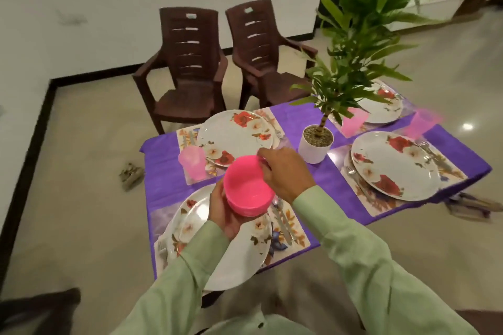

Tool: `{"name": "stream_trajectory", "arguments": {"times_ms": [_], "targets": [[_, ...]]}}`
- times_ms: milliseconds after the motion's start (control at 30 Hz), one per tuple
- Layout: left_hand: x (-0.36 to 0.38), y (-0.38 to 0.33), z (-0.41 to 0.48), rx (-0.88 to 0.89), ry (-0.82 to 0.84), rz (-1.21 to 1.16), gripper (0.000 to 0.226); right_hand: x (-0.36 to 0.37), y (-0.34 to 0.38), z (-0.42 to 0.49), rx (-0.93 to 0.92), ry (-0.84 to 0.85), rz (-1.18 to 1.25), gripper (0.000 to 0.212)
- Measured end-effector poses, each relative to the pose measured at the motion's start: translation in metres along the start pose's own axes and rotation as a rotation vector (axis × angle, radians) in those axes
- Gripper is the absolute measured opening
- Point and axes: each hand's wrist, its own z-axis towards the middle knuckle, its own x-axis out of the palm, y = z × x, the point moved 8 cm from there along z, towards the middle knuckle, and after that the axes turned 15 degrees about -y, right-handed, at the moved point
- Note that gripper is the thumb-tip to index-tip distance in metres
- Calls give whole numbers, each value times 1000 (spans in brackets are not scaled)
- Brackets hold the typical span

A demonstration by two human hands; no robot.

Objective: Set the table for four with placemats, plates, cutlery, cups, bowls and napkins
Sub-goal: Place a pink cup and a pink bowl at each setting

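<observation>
My pale green sleeves (353, 253) come in from five and seven o'clock. My left hand (223, 212) cups the stack of pink bowls (246, 190) from underneath and at its nine o'clock side, fingers curled round it. My right hand (285, 171) pinches the top bowl's rim at about one o'clock. The stack hangs in the air over the nearest floral plate (231, 253), touching nothing on the table. None of the four settings shows a bowl yet.

The bowls look tightly nested, so I think the top one may drag the next up with it and drop it onto the plate. A pink cup (192, 162) stands near at ten o'clock, and the potted plant (315, 144) at two. A careless reach towards the far settings could tip either.
</observation>
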Motion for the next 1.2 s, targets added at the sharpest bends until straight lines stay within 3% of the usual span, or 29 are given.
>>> {"name": "stream_trajectory", "arguments": {"times_ms": [267,400,500,667,833,1067,1200], "targets": [[-24,-12,-14,103,-114,-200,51,-2,30,19,-105,37,388,11],[-60,-26,-15,167,-176,-249,54,-3,22,24,153,-67,646,14],[-91,-35,-14,176,-257,-279,56,26,5,12,424,-25,767,11],[-121,-40,-12,113,-250,-361,61,105,-23,-30,685,141,600,28],[-128,-47,-6,134,-244,-369,50,182,-42,-72,869,327,499,52],[-120,-49,4,151,-221,-345,41,213,-49,-89,961,495,423,42],[-107,-45,4,158,-215,-319,50,227,-54,-96,973,545,469,37]]}}
